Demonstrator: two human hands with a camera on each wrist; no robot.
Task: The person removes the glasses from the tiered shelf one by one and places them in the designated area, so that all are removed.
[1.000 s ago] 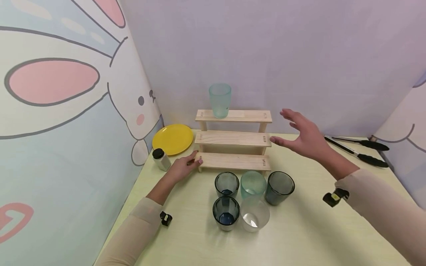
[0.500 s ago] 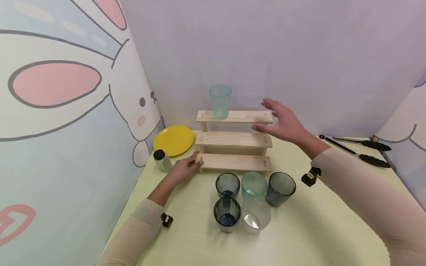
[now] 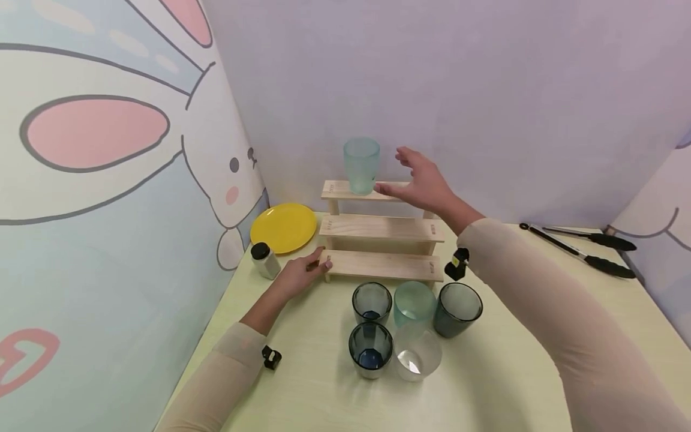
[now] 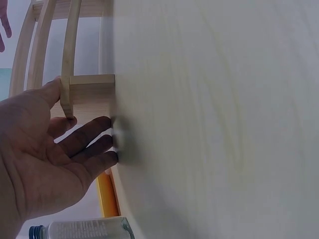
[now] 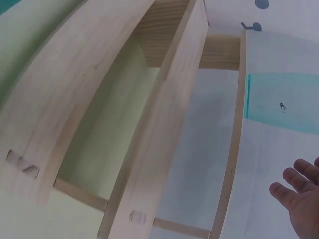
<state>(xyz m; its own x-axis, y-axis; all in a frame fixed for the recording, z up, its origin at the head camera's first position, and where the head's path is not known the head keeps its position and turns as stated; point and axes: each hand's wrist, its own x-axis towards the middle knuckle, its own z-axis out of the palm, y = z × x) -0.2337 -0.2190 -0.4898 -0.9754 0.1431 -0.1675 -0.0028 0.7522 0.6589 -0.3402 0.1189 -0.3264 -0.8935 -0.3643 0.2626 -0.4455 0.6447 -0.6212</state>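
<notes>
A three-step wooden rack [image 3: 381,227] stands against the back wall. My left hand [image 3: 296,275] pinches the left end of its lowest step; in the left wrist view the thumb lies over the board and the index finger under it, the other fingertips down at the table. On the top step, toward the left, stands a frosted teal glass [image 3: 360,165]. My right hand [image 3: 423,185] is just right of this glass, fingers spread and holding nothing, thumb tip close to the glass's base. The right wrist view shows the fingers [image 5: 282,194] apart from the glass.
Before the rack stand a teal glass [image 3: 414,305], a clear glass [image 3: 417,354] and several dark grey glasses [image 3: 457,310]. To the left are a yellow plate [image 3: 283,228] and a black-capped jar [image 3: 266,261]. Black-handled tongs [image 3: 580,251] lie at the right.
My right hand has moved left and a little up, from beyond the rack's right end to beside the teal glass on top. My left hand stays on the lowest step.
</notes>
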